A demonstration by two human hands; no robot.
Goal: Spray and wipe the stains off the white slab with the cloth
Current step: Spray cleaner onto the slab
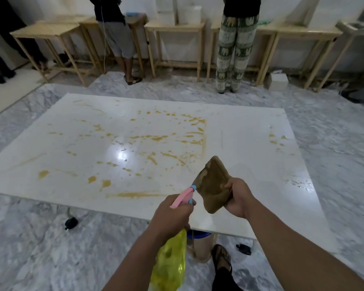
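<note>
A large white slab lies low over the marble floor, spattered with yellow-brown stains across its middle and left, plus a few at the right edge. My left hand grips a spray bottle with a yellow body and a pink and blue nozzle, aimed forward over the slab's near edge. My right hand holds a folded brown cloth up in the air just right of the nozzle. The cloth looks damp and stained.
Wooden tables line the far wall, and two people stand at them facing away. A white box sits on the floor at the back right. Small dark objects lie on the floor by the slab's near edge. My sandalled foot is below.
</note>
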